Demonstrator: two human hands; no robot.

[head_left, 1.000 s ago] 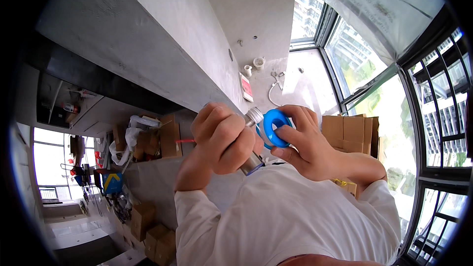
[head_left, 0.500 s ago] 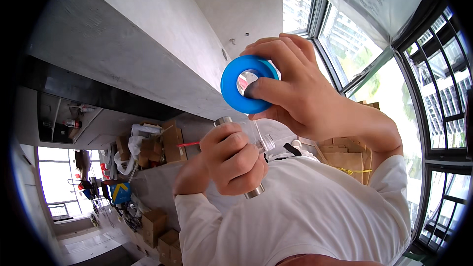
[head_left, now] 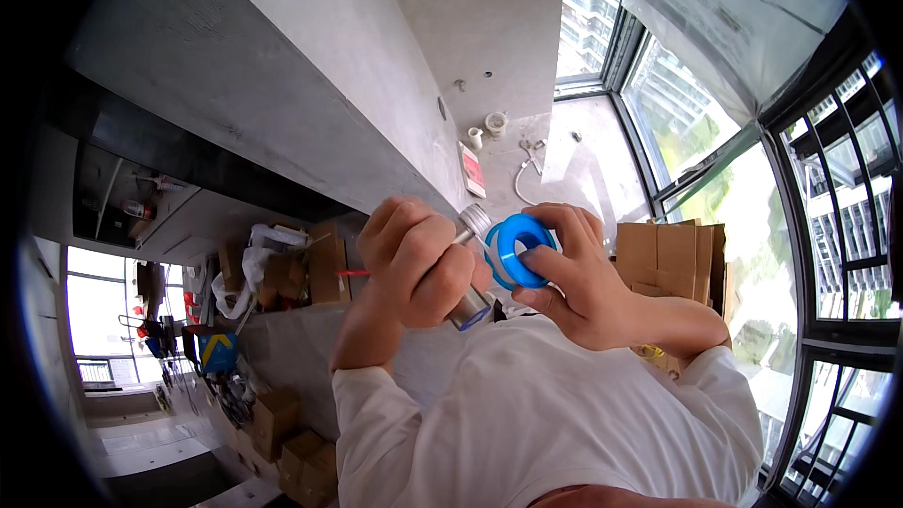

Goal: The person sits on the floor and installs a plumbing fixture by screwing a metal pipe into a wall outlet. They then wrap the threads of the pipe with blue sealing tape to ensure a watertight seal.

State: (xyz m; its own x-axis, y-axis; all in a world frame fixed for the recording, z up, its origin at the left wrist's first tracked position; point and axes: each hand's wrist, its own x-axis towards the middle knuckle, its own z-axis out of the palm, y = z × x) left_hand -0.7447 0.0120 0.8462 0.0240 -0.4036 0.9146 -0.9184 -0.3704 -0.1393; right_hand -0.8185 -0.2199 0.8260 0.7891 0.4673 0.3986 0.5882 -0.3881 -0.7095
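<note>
My left hand [head_left: 414, 259] is closed round a silvery metal pipe fitting [head_left: 468, 309]. The fitting's threaded end [head_left: 474, 219] sticks out above my fist, and its smooth lower end shows below. Close on the right, my right hand [head_left: 593, 282] grips a blue spool of thread seal tape [head_left: 509, 229], with the thumb in the spool's centre hole. White tape shows in the spool's groove, on the side facing the fitting. Whether the tape is stuck to the threads is too small to tell.
Cardboard boxes [head_left: 658, 259] stand at right by the windows. On the far floor are a white bucket [head_left: 496, 122], a jug [head_left: 475, 138], a red-and-white packet [head_left: 472, 172] and a hose [head_left: 520, 179]. A grey wall ledge [head_left: 282, 85] runs along the left, with more cartons [head_left: 327, 268] below.
My right hand has come down with the tape spool, close to the fitting. My left hand has turned and shifted slightly up and left, so the fitting's threaded end now shows beside the spool.
</note>
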